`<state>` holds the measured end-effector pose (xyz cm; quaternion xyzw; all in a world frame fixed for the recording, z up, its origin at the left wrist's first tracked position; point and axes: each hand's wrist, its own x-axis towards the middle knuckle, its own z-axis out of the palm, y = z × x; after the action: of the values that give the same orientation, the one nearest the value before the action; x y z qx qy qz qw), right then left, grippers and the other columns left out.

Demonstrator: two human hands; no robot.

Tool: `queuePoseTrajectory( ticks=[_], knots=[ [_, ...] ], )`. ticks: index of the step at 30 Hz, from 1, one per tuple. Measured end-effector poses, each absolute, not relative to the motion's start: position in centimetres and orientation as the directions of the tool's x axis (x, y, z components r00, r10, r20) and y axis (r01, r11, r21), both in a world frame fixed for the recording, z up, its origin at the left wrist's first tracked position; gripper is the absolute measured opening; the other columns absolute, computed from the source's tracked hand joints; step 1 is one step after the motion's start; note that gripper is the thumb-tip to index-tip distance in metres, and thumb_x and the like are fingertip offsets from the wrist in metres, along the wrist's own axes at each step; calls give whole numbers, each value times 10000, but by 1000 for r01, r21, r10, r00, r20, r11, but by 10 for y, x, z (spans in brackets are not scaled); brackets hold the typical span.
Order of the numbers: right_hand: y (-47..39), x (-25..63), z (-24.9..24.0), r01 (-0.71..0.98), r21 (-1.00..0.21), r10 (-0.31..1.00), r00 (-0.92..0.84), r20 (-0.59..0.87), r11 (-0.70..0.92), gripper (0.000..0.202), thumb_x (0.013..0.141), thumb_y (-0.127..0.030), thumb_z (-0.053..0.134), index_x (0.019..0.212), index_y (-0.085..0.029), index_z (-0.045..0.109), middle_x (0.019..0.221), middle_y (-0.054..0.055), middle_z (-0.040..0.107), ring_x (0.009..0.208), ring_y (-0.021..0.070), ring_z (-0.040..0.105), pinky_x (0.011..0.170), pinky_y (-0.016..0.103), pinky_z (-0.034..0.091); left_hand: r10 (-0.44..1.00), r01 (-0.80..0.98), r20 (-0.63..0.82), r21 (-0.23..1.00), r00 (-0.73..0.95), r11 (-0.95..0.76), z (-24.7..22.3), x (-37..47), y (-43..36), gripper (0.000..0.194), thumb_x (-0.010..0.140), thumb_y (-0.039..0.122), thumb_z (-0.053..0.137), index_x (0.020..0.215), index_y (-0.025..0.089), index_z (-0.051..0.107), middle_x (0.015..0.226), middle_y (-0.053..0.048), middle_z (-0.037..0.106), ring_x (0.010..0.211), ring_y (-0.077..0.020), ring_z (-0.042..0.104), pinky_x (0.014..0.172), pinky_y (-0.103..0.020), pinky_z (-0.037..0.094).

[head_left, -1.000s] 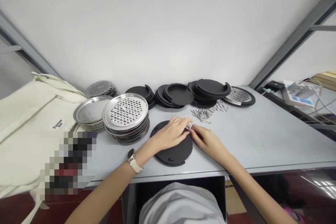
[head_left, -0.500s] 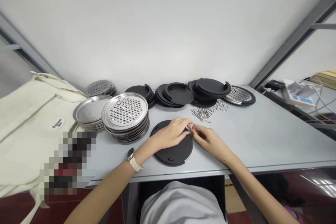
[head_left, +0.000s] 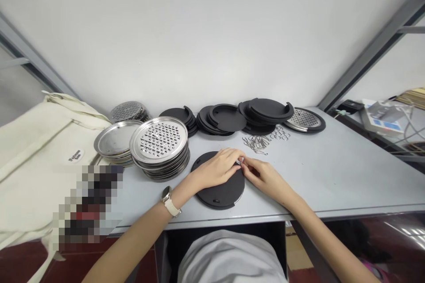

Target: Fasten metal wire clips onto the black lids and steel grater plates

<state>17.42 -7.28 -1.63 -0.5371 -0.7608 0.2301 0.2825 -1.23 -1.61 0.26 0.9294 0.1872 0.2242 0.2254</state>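
A round black plastic disc (head_left: 221, 192) lies on the table in front of me, a thin shiny rim showing at its lower right edge. My left hand (head_left: 221, 168) rests over its upper part, with thumb and fingers closed round a small shiny metal piece (head_left: 238, 162) at the disc's right edge. From the right, my right hand (head_left: 260, 174) pinches at the same spot with its fingertips. Fingers hide most of that piece, so its shape is unclear. Beyond the hands lie a heap of metal wire hooks (head_left: 257, 143) and several small metal rings (head_left: 280, 133).
Left of the disc stand a stack of round metal graters (head_left: 159, 141) and a stack of plain metal plates (head_left: 117, 139). More graters (head_left: 128, 110) sit behind. Stacked black discs (head_left: 270, 110) line the wall, beside a black-rimmed grater (head_left: 303, 120). A cream cloth bag (head_left: 40, 163) covers the left side.
Both hands stay at the disc's right edge with almost no movement. The whole view has shifted slightly.
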Motion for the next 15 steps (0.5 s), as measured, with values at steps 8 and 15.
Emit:
queuePoseTrajectory(
  ticks=[8, 15],
  knots=[
    [-74, 174, -16, 690, -646, 944, -272, 184, 325, 205, 945, -286, 391, 863, -185, 549, 730, 32, 608, 625, 162, 534, 556, 241, 392, 448, 240, 340, 507, 827, -828, 1, -12, -15, 237, 921, 130, 452, 1150, 189, 444, 1127, -86, 566, 1103, -214, 530, 979, -374, 402],
    [-74, 176, -20, 701, -627, 941, -266, 211, 339, 198, 946, -274, 394, 800, -197, 503, 703, 19, 584, 602, 150, 511, 556, 241, 378, 458, 238, 350, 518, 817, -821, 0, -13, -14, 260, 916, 135, 479, 1166, 190, 434, 1124, -82, 575, 1089, -212, 541, 978, -370, 403]
  ],
)
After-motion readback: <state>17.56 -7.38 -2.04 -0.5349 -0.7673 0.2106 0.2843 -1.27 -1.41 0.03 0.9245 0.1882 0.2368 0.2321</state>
